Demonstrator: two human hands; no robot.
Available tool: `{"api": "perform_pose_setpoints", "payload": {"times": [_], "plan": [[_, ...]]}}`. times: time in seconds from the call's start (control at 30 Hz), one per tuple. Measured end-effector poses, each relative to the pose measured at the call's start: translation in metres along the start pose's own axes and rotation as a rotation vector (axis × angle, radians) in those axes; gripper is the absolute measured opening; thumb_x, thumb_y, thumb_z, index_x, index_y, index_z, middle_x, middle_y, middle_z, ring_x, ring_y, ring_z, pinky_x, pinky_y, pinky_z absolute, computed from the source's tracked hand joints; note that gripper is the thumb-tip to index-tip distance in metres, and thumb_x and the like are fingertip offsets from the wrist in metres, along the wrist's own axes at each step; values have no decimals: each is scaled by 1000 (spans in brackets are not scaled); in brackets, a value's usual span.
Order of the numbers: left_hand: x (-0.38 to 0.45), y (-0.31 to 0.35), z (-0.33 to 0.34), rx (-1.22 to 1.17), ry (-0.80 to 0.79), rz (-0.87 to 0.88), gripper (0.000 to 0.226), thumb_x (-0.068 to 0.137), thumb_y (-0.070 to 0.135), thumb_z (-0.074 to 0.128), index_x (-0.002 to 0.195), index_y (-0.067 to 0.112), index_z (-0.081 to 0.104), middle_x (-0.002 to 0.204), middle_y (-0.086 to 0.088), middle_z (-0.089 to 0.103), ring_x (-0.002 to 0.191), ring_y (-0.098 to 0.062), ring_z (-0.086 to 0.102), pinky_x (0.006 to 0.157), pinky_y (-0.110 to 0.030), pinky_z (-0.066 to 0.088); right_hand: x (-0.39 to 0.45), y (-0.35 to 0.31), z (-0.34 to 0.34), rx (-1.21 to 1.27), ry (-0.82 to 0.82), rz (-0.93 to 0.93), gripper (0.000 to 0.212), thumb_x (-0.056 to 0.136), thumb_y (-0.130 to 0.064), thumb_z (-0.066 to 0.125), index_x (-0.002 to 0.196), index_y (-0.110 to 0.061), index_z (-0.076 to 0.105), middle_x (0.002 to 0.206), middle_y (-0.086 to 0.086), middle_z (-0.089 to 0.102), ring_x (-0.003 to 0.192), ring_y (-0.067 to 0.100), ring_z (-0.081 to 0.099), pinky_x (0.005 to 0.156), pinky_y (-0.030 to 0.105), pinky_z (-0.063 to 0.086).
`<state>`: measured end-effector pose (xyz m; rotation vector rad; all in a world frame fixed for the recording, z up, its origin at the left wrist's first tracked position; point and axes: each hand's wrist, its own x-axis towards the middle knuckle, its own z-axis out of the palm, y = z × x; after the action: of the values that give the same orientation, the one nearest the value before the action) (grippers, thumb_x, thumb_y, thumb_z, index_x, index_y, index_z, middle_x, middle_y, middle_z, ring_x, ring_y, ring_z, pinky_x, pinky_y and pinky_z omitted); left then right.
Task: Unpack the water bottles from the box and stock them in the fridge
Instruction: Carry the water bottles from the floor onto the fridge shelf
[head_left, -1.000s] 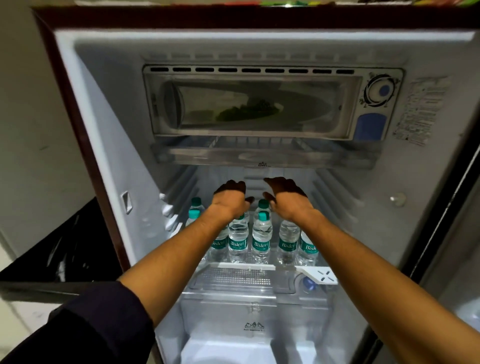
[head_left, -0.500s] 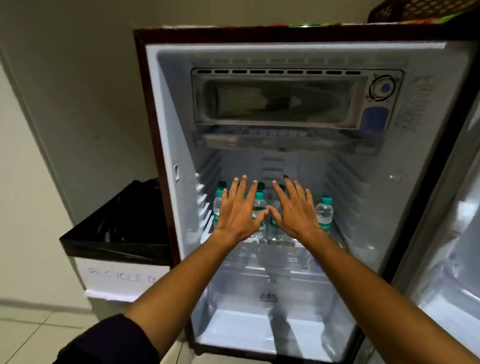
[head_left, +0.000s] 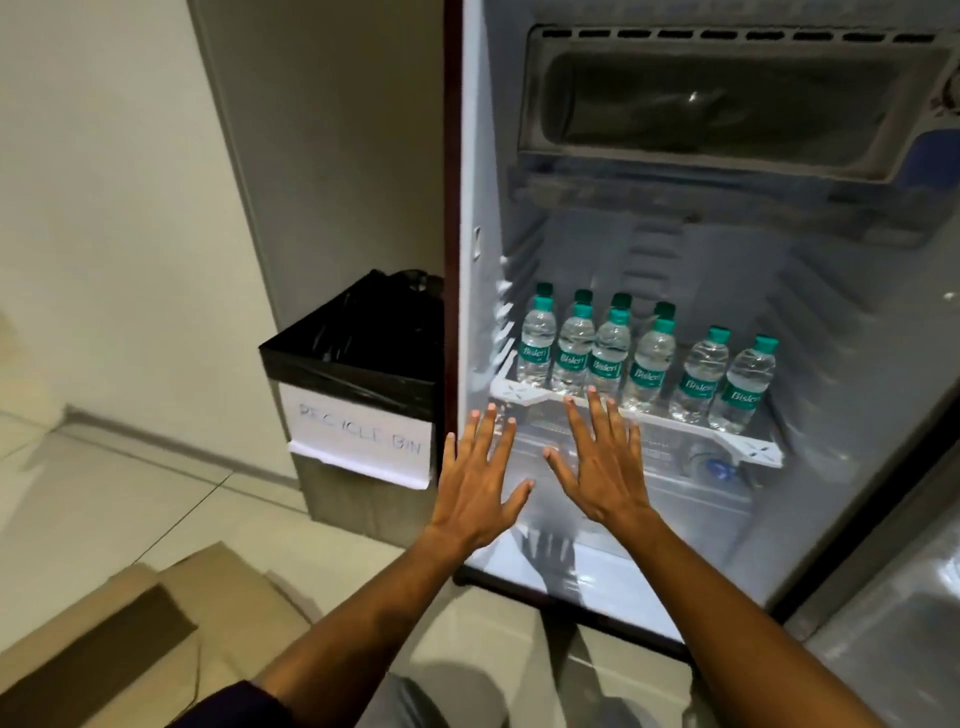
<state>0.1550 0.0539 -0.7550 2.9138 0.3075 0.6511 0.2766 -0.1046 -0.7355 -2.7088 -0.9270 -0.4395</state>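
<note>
Beyond both spread hands (head_left: 540, 480), shelved bottles (head_left: 644, 358)

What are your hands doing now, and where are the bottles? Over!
Left hand and right hand open, empty, outside the fridge. Water bottles upright on the shelf. Nothing blocking.

A white shelf (head_left: 524, 391) sits inside the fridge (head_left: 483, 156). Water bottles (head_left: 571, 351) with green caps stand upright on it. Four are close together at the left front, with more right behind them. Two more stand a bit apart on the right. On the tiled floor (head_left: 104, 499) are a bin (head_left: 358, 395) beside the fridge and a brown box (head_left: 104, 649).
</note>
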Motion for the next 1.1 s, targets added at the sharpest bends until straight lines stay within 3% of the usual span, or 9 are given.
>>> {"api": "perform_pose_setpoints", "payload": {"times": [0.1,0.17,0.37,0.5,0.6,0.73,0.87,1.0,1.1], "plan": [[-33,-18,6,-41,3,-63,79,94,61,37,155,24,2,163,-5,-7,151,-24,-9,121,-52,9,-16,-26,21,30,-35,-77,79,92,-70,28,154,-35,-5,164,2,-11,151,28,-5,119,54,2],[-58,-35,9,-44,3,-120,79,94,62,34,156,23,4,163,-5,-5,151,-24,-7,121,-53,9,-22,-47,32,41,-70,-132,77,91,-71,22,154,-35,-5,164,3,-9,151,28,-6,120,54,2],[-126,-93,10,-14,-38,-360,80,92,65,30,156,28,0,164,-1,-10,151,-21,-10,121,-51,9,-33,-120,63,143,-122,-297,77,93,-68,30,156,-32,7,164,4,-3,151,27,-2,120,53,2],[-178,-139,-6,-12,3,-536,78,91,61,37,155,20,18,163,-9,11,150,-29,11,117,-54,19,-43,-187,92,192,-178,-424,76,93,-68,31,156,-33,7,165,1,-2,151,27,1,120,52,5],[-221,-168,-18,6,-31,-706,79,90,63,35,155,22,14,163,-8,10,151,-28,7,119,-53,18,-52,-238,111,218,-243,-521,77,92,-68,31,156,-35,3,165,2,-2,151,27,1,120,52,4],[-295,-198,-32,30,12,-900,75,93,62,38,154,21,21,162,-8,17,150,-26,12,119,-51,20,-71,-312,128,259,-304,-692,78,89,-63,40,156,-29,16,163,7,13,149,31,15,116,57,15],[-372,-217,-45,57,-6,-1163,72,94,64,31,154,27,14,163,-4,10,150,-25,10,121,-46,17,-98,-379,141,272,-348,-852,76,92,-62,40,155,-23,22,162,12,16,148,34,20,115,58,25],[-442,-235,-67,116,37,-1356,68,94,57,40,151,22,26,156,-12,27,140,-31,30,112,-47,31,-137,-436,154,302,-446,-977,77,92,-63,40,156,-31,11,164,5,0,151,29,5,119,55,15],[-487,-252,-79,187,-17,-1508,66,95,52,45,151,19,29,157,-13,27,141,-33,30,111,-47,32,-165,-465,163,316,-489,-1069,74,93,-63,35,155,-34,7,164,1,-6,151,25,-3,119,51,2]]}}
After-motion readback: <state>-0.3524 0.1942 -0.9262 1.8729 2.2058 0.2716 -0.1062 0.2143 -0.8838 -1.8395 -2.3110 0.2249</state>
